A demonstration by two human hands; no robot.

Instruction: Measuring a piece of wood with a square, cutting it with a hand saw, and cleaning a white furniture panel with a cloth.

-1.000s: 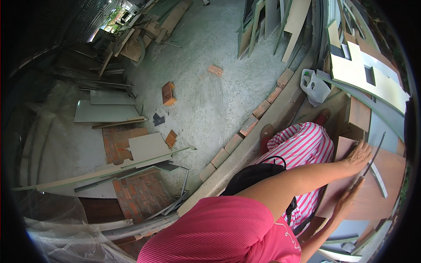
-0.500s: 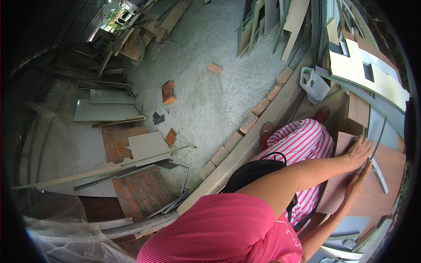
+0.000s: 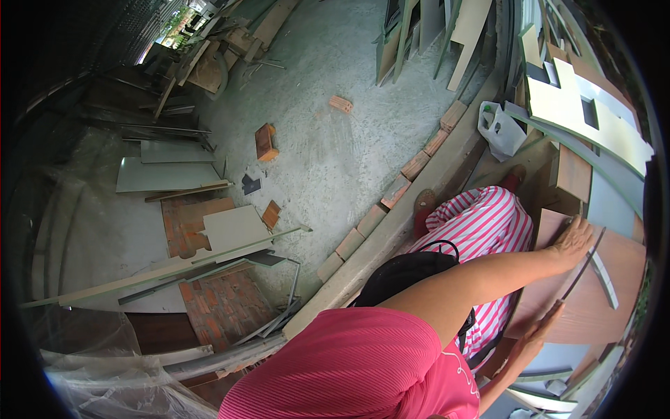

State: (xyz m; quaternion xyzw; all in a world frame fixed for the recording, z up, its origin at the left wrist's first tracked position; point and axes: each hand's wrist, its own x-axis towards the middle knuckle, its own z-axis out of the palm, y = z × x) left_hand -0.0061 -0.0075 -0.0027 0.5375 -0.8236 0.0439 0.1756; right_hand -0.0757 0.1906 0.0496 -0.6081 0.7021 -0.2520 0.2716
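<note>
My right hand (image 3: 543, 329) is closed round the brown handle of a thin, dark, long-bladed tool (image 3: 585, 265). Its blade slants up and away across a brown wood-look board (image 3: 593, 318), ending close beside my left hand (image 3: 574, 243). That left hand is bent with its fingers drawn together at the board's far edge; what they grip is hidden. A narrow, pale strip (image 3: 604, 281) lies on the board, right of the blade. Beyond my left hand stands a brown wooden box-like piece (image 3: 572, 176).
Cut pale panels (image 3: 586, 112) are stacked at the far right, near a white plastic bag (image 3: 501, 133). A row of bricks (image 3: 396, 190) edges the concrete floor (image 3: 314, 174). Long boards and strips (image 3: 174, 269) lie at left. More panels lean (image 3: 426, 31) at the back.
My right hand has drawn back toward me, away from my left hand, and the blade has come back with it. My left hand has hardly moved.
</note>
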